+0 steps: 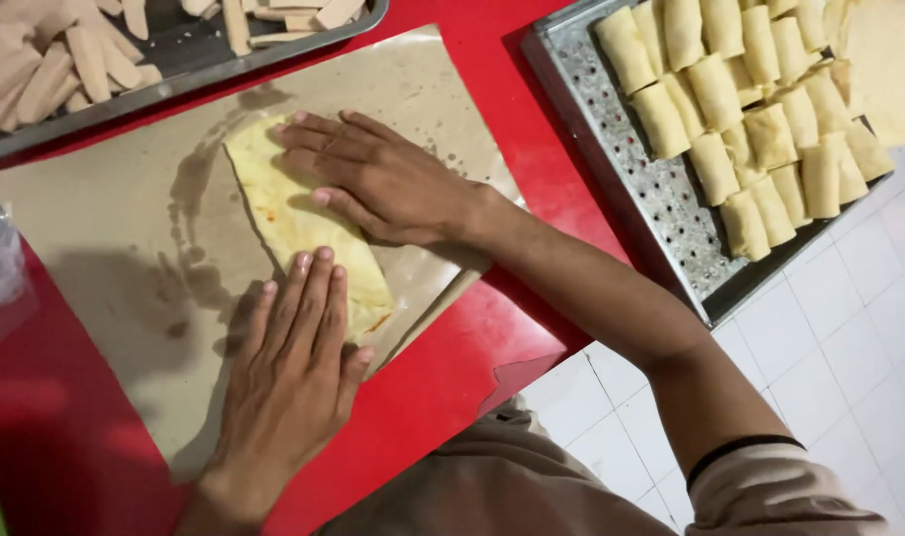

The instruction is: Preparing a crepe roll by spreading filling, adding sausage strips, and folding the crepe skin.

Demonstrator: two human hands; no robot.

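Hands — left, right — flat, open-palmed, pressing folded wrapper.

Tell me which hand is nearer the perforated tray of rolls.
Right. The right hand presses the wrapper's far end, closer to the perforated tray; the left hand presses its near end, farther away.
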